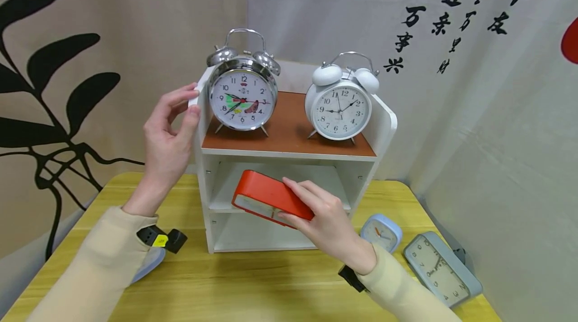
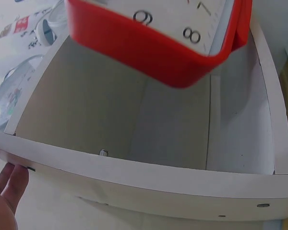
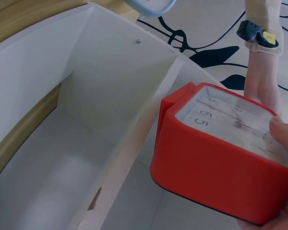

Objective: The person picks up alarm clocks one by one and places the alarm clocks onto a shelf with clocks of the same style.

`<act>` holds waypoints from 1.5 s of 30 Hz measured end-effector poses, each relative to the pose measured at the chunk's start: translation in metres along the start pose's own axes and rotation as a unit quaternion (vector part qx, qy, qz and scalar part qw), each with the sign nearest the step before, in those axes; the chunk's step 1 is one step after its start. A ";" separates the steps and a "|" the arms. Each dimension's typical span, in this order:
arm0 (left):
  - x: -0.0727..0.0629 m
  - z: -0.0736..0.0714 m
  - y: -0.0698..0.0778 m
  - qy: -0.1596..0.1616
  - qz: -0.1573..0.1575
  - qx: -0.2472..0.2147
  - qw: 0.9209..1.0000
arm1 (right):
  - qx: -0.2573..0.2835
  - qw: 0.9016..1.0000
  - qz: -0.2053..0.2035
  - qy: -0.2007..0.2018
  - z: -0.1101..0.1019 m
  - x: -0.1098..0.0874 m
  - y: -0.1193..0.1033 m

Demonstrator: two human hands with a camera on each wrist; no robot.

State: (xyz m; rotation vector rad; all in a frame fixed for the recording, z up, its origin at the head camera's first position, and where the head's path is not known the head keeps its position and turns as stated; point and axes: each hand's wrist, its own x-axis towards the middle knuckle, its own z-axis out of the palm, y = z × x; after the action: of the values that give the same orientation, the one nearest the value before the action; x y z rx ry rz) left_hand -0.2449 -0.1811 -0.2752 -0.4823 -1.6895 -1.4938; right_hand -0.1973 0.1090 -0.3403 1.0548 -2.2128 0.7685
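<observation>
My right hand (image 1: 322, 216) grips one end of a red square-cornered alarm clock (image 1: 273, 194), thumb on its white dial side and fingers over the opposite side. The clock is tilted in front of the middle compartment of a small white shelf (image 1: 289, 152). In the right wrist view the red clock (image 3: 221, 158) shows its numbered dial. My left hand (image 1: 169, 134) pinches the shelf's left side panel near the top, thumb in front. A silver twin-bell alarm clock (image 1: 244, 94) stands on the brown top board beside that hand, and a white twin-bell alarm clock (image 1: 341, 106) stands farther right.
Right of the shelf, on the wooden table (image 1: 253, 287), lie a small light-blue clock (image 1: 382, 232) and a larger grey-blue rectangular clock (image 1: 442, 269). A pale blue rounded object (image 1: 149, 264) is partly hidden by the left forearm. Printed curtains hang behind.
</observation>
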 end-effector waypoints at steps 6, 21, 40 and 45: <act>0.000 -0.001 0.000 0.005 0.000 -0.001 1.000 | -0.019 1.000 -0.003 -0.003 0.007 0.013 0.000; -0.001 -0.002 -0.002 0.001 0.001 0.005 1.000 | -0.048 0.999 -0.011 -0.017 0.015 0.030 0.001; -0.001 -0.001 -0.002 -0.003 0.012 -0.003 1.000 | -0.087 0.996 -0.027 -0.011 0.025 0.044 -0.003; 0.000 -0.001 -0.002 -0.002 0.011 -0.003 1.000 | -0.121 0.990 -0.071 0.003 0.029 0.046 -0.001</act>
State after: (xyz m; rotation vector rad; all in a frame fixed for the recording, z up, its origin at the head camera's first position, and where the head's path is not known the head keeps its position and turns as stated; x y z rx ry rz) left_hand -0.2457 -0.1821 -0.2767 -0.5071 -1.6783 -1.4839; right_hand -0.2282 0.0661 -0.3277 1.0708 -2.1348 0.4288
